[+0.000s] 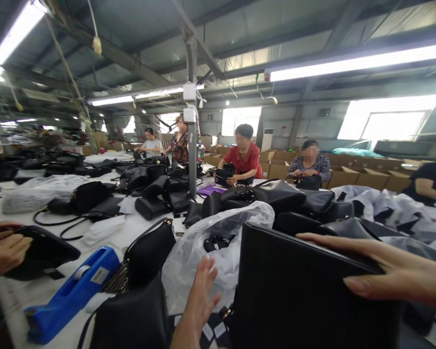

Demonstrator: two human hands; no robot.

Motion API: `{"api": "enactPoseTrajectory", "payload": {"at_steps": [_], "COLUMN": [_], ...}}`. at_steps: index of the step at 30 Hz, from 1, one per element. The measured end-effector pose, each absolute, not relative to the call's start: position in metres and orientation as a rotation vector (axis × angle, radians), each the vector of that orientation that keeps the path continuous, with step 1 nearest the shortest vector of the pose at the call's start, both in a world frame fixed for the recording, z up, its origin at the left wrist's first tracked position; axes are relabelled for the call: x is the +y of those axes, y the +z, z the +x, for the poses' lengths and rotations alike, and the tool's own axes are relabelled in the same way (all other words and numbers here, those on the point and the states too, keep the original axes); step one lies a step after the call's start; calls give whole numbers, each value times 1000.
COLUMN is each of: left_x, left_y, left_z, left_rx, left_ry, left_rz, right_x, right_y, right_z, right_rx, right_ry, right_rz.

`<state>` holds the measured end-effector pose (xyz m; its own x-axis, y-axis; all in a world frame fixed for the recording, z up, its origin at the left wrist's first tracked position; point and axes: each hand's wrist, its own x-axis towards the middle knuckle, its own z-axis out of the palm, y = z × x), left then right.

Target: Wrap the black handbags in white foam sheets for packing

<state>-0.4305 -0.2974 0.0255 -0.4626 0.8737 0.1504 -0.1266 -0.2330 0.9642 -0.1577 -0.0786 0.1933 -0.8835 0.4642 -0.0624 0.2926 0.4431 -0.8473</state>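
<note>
A large black handbag (298,286) stands up close in front of me, its top edge clasped by my right hand (396,264), thumb on the near side and fingers over the far side. Just left of this bag, my left hand (199,300) is raised with its fingers apart and nothing in it. Behind that hand lies a clear plastic bag (189,252) with small black items (218,242) inside. Black pieces with white tags (214,329) show between the left hand and the handbag. Another black bag (131,320) sits left of my left hand.
A blue tape dispenser (76,295) rests on the white table at left. Beyond it, another person's hands (7,252) hold a black bag (47,252). Heaps of black bags (276,194) cover the table. A metal post (192,145) rises mid-table; several people work across it.
</note>
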Motion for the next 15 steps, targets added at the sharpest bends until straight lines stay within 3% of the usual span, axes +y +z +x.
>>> {"api": "enactPoseTrajectory", "payload": {"at_steps": [4,9,15], "left_x": [-264,-211,-156], "left_y": [81,117,154], "left_z": [-436,-493,-595], "left_rx": [1084,1271,1602], "left_ry": [1661,1926,2388], "left_rz": [972,704,546], "right_x": [-67,-31,54], "right_y": [225,252,238], "right_z": [-226,-295,-195], "right_rx": [-2715,-2492,-2336], "right_ry": [983,368,139], "right_rz": [-430,-274,-754]}}
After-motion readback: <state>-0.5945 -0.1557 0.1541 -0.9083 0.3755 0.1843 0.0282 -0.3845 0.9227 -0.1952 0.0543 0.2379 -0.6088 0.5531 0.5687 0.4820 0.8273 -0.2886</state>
